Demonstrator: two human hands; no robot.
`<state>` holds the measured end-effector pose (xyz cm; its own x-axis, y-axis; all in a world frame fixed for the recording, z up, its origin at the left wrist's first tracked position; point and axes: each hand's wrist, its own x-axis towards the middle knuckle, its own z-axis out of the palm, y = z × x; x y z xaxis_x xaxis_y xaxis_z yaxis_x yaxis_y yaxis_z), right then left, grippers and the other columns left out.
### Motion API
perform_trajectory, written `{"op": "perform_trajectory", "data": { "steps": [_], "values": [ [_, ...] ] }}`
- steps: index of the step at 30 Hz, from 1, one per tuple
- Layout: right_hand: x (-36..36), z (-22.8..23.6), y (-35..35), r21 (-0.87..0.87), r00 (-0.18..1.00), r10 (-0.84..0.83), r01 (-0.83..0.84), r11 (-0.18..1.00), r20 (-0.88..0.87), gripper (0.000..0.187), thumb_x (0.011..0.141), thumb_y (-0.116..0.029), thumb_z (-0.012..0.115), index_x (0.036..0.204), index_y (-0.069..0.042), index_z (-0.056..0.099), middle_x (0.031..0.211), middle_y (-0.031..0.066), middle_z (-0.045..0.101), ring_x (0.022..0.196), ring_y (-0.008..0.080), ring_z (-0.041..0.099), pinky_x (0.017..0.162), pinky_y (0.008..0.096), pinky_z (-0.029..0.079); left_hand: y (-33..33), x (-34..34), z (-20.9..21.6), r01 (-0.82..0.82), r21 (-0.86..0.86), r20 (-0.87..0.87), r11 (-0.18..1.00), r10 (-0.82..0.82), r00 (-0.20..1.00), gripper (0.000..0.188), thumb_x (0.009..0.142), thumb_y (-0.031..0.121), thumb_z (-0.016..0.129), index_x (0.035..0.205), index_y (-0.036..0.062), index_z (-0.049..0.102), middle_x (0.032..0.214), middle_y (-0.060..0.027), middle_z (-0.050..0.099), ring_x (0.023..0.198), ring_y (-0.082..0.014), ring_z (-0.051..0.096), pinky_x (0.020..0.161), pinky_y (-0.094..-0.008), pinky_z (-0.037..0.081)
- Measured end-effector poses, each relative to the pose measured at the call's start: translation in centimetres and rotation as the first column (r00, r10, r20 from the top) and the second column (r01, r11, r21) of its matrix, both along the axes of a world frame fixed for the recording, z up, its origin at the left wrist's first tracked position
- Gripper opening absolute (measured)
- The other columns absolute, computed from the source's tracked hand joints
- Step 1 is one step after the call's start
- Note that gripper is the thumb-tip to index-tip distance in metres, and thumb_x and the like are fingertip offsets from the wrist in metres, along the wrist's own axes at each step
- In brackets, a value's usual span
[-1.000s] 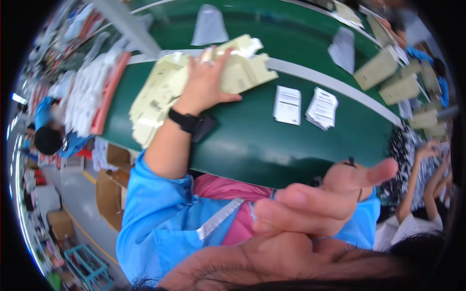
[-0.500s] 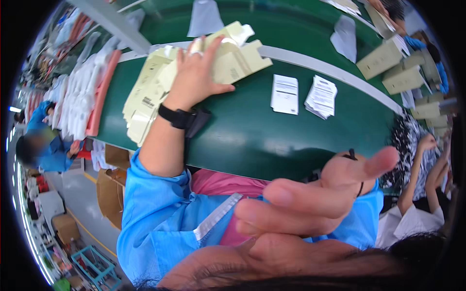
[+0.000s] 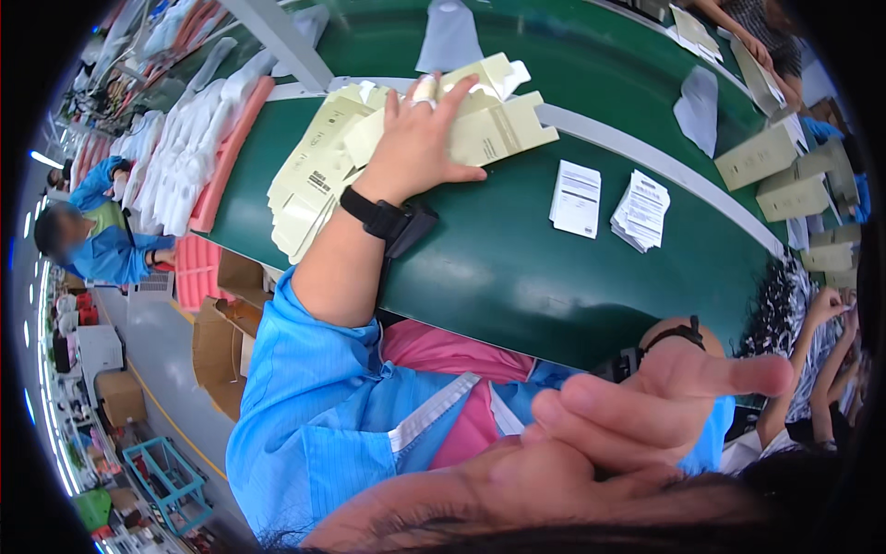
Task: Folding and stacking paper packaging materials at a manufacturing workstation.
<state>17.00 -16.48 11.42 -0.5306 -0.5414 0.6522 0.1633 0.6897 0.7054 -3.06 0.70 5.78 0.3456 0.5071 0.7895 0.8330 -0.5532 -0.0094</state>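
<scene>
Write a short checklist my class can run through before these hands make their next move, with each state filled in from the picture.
1. Left hand at the cream carton blanks: ok, spread over them.
2. Left hand's grip on a blank: cannot tell; the palm side is hidden.
3. Right hand at the cartons: not ok, it is up close to the camera, away from them.
4. Carton blanks squared into a neat pile: not ok, they overlap at odd angles.
5. Leaflet stacks apart: ok, green tabletop shows between the left stack and the right stack.
6. Right stack squared: not ok, its edges are fanned.
</scene>
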Motion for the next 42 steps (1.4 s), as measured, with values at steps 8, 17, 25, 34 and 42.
{"op": "perform_trajectory", "data": {
  "steps": [8,17,25,34,42],
  "values": [
    [-3.3,-1.0,1.7,0.032,0.946,0.2,-0.199,0.98,-0.254,0.028,0.089,-0.029,0.047,0.075,-0.012,0.065,0.075,-0.002,0.068,0.073,0.0096,0.065,0.112,0.0523,0.019,-1.9,-4.7,1.7,-0.125,0.035,-0.003,0.992,0.125,0.992,0.108,0.055,0.042,0.085,0.144,0.0211,0.027,0.127,-0.028,0.048,0.127,-0.0393,0.04,0.104,-0.0619,0.021],
    [-4.7,0.6,3.7,-0.048,0.99,0.021,-0.028,0.998,-0.136,0.017,0.075,-0.024,0.065,0.089,-0.015,0.07,0.092,-0.0024,0.067,0.088,0.014,0.065,0.108,0.0596,0.015,-5.6,-10.6,1.6,-0.282,0.05,0.042,0.958,0.28,0.959,0.109,0.051,0.034,0.087,0.142,0.0206,0.03,0.124,-0.026,0.051,0.127,-0.0394,0.039,0.104,-0.0613,0.021],
    [-4.8,-2.7,10.6,-0.52,0.884,-0.418,0.462,0.719,0.208,0.087,0.061,-0.02,0.08,0.138,-0.021,0.04,0.14,0.0054,0.04,0.128,0.0234,0.04,0.106,0.057,0.022,-6.4,-7.2,-1.6,-0.043,0.035,0.101,0.998,0.04,0.994,0.108,0.048,0.028,0.088,0.141,0.0217,0.033,0.131,-0.023,0.045,0.127,-0.037,0.039,0.106,-0.0588,0.021],
    [-1.4,-4.1,11.3,-0.518,0.831,-0.515,0.541,0.662,0.209,0.093,0.061,-0.021,0.081,0.142,-0.021,0.034,0.145,0.0091,0.034,0.132,0.0305,0.035,0.108,0.0512,0.024,-5.9,-3.0,-1.5,0.047,0.199,-0.074,0.979,-0.033,0.997,0.098,0.047,0.02,0.087,0.134,0.0284,0.044,0.131,-0.0193,0.046,0.123,-0.0335,0.044,0.106,-0.0568,0.024],
    [2.4,-4.9,10.4,-0.785,0.983,-0.103,-0.058,0.617,-0.153,0.097,0.07,-0.03,0.079,0.145,-0.01,0.021,0.144,0.0191,0.033,0.132,0.0327,0.035,0.108,0.0458,0.028,-2.0,0.0,-4.5,0.182,0.579,0.077,0.795,-0.276,0.958,0.069,0.057,0.021,0.084,0.12,0.0195,0.055,0.122,-0.0142,0.052,0.113,-0.0296,0.052,0.103,-0.049,0.033]
  ]
}}
